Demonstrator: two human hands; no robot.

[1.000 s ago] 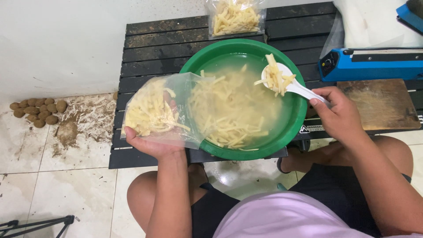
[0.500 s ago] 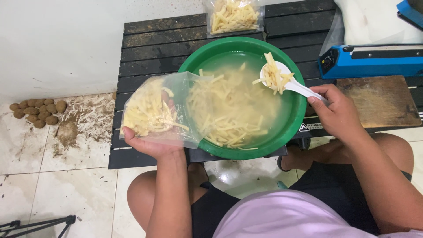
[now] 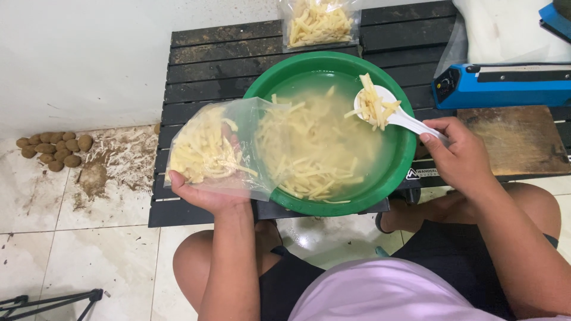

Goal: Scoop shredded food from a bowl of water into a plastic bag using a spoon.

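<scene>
Bag (image 3: 217,151): clear plastic, part-filled w/ pale cut strips, lying on its side, mouth toward the bowl and overlapping the bowl's left rim.
Left hand (image 3: 208,193): cupped under the bag from below, grip closed on it (fingers show through the plastic).
Spoon (image 3: 386,113): white, heaped w/ strips, held above the water at the bowl's upper right, well apart from the bag's mouth.
Right hand (image 3: 461,157): grip closed on the spoon handle, just outside the bowl's right rim.
Bowl (image 3: 404,151): green, round, holding cloudy water and many more strips; sits on the desk, front edge overhanging toward the person's knees.
Desk (image 3: 208,65): low, dark slats, dirty in spots.
2nd bag (image 3: 320,22): clear, filled w/ strips, on the desk just behind the bowl.
Sealer (image 3: 505,85): long blue device, right of the bowl (far end out of view).
Board (image 3: 517,139): worn wood, beside the right hand, in front of the sealer.
Floor (image 3: 77,238): pale tiles, wet sheen; peel scraps and dirt at left.
Tubers (image 3: 55,150): small brown heap by the wall, well apart from the desk.
Tripod (image 3: 50,303): black legs, bottom left corner.
</scene>
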